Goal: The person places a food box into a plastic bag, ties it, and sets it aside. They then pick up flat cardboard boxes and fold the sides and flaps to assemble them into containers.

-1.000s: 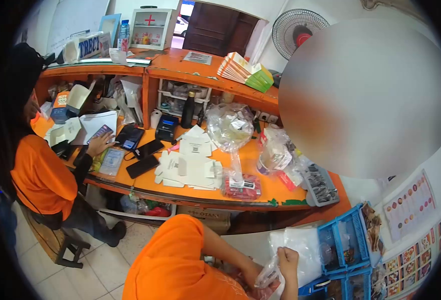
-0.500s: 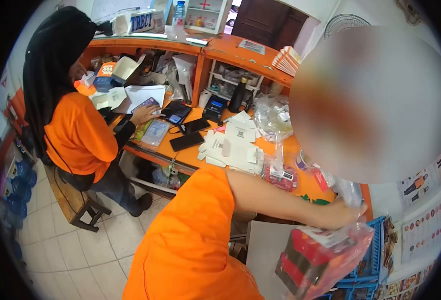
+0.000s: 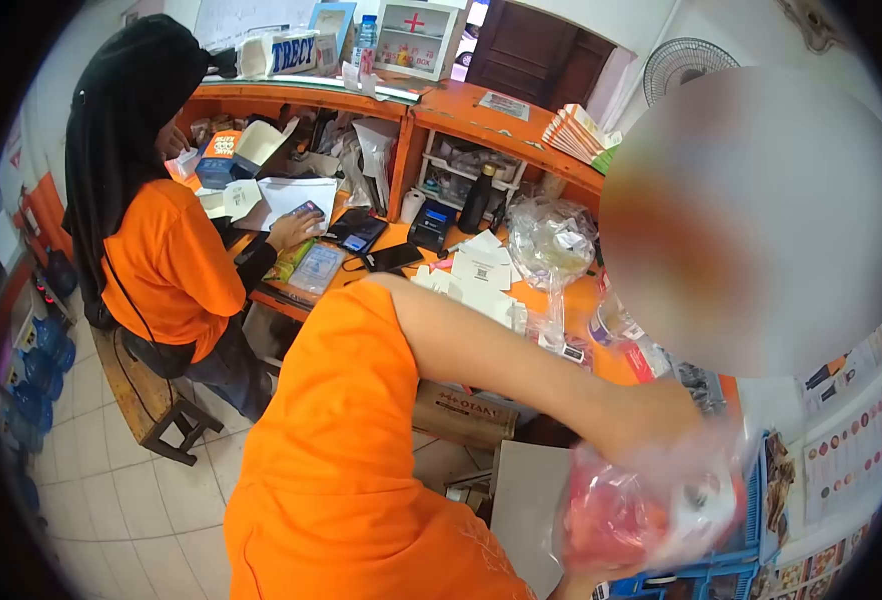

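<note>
the left hand [image 3: 651, 425] grips from above the top of a clear plastic bag [image 3: 651, 505] with red packs inside, hanging blurred just under it beside the blue basket [image 3: 701, 575], while the right hand stays hidden, state unclear.

Left hand [image 3: 661, 425] gripping blurred plastic bag [image 3: 651, 505]

Left arm stretched out low to the right, hand blurred

The left arm, in an orange short sleeve, runs from the shoulder at lower centre out to the lower right, elbow nearly straight, forearm bare. The left hand [image 3: 661, 425] is motion-blurred, its grip unclear. Of the right hand, only a sliver [image 3: 581, 585] shows at the bottom edge.
</note>
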`<state>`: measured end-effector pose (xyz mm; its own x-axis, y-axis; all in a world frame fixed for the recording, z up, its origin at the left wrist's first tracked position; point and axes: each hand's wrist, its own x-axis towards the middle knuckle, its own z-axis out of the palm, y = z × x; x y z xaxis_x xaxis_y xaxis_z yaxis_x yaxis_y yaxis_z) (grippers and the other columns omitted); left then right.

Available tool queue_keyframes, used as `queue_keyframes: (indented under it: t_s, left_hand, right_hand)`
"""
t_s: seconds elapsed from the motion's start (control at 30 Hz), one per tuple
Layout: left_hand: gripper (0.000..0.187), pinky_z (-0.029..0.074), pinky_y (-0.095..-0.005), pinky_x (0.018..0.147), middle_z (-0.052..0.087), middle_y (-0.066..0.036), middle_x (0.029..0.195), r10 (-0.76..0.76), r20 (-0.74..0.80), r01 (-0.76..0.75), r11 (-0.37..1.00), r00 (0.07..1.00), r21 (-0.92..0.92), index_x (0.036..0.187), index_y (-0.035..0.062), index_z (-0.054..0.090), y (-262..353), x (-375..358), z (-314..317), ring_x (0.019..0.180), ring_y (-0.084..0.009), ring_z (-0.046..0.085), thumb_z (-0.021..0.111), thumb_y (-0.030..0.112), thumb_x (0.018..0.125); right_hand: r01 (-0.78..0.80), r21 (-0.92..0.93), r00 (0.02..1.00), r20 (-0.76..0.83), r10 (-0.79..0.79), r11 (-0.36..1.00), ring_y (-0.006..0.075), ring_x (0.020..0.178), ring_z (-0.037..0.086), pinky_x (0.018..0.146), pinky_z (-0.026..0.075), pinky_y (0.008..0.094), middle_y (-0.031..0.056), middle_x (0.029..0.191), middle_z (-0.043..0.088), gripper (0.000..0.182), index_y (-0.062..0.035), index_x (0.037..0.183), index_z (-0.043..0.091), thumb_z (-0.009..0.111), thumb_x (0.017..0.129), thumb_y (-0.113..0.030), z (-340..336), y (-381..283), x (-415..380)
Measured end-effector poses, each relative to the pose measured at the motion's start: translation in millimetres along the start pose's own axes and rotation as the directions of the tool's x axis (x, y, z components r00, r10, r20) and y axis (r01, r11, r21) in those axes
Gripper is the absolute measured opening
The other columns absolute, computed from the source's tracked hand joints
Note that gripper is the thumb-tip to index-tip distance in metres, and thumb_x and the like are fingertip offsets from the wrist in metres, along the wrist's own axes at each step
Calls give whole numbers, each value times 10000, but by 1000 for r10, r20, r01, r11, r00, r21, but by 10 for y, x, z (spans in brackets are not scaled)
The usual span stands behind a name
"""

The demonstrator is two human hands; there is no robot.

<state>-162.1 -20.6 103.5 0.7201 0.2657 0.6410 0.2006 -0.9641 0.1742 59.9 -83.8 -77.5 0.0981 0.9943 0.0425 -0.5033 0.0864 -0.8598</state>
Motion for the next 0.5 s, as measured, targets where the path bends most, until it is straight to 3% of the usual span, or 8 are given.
queue_keyframes:
  t_s: [0.03,0.1,0.13,0.27,0.3,0.37,0.47,0.5]
  left_hand:
    - [170,411,-380,526,526,-61,646,1,11,-1,1000,1000,-6,683,53,502,-25,-10,80,613,-248,559,521,203,762]
    - [177,392,-400,487,531,-93,661,354,95,-367,893,930,260,652,53,512,-101,1,275,569,-293,537,562,222,656]
    - [246,377,-428,466,527,-117,629,355,4,-349,918,935,187,629,44,508,-239,-71,475,538,-320,529,579,279,638]
    - [239,392,-454,498,506,-145,548,-154,-13,152,984,988,-94,636,36,501,-271,-668,822,550,-369,530,566,267,633]
    - [239,392,-454,498,506,-145,548,-157,-9,156,984,988,-88,636,36,501,-327,-747,990,550,-369,530,566,267,633]
    - [292,412,-458,513,546,-179,620,-489,147,510,842,860,-179,696,44,553,-458,-904,1425,599,-368,564,589,326,631]
    - [286,424,-444,517,552,-188,609,-267,-46,244,927,962,-283,661,32,566,-469,-872,1764,607,-367,572,607,313,627]
    - [279,427,-440,517,555,-188,601,-279,-35,260,930,960,-258,631,27,564,-502,-860,2041,601,-364,573,611,301,624]
  right_hand:
    - [-89,72,996,19,88,993,284,764,595,642,476,360,137,870,589,245,22,996,512,501,839,-165,36,99,4]
    - [-273,188,962,60,266,944,287,754,598,635,477,364,134,853,593,235,23,975,524,500,836,-165,36,333,-39]
    - [-341,216,940,62,335,915,288,748,600,632,477,366,132,845,595,231,23,965,530,500,835,-165,16,430,-47]
    - [-442,282,885,-17,465,852,292,727,606,618,479,375,124,812,603,218,24,923,554,499,828,-164,-281,549,-82]
    - [-437,284,883,-48,467,854,293,722,607,615,479,377,122,804,605,216,24,913,560,498,827,-164,-386,516,-89]
    - [-425,290,881,-85,465,858,294,716,609,612,479,379,120,795,607,215,25,903,566,498,825,-164,-535,487,-86]
    - [-407,181,850,-282,444,895,169,626,504,513,416,242,69,716,507,323,19,1059,496,438,877,-241,-1181,290,-160]
    - [-404,138,835,-349,426,904,127,596,469,480,395,196,51,690,474,361,17,1112,473,418,895,-267,-1390,236,-169]
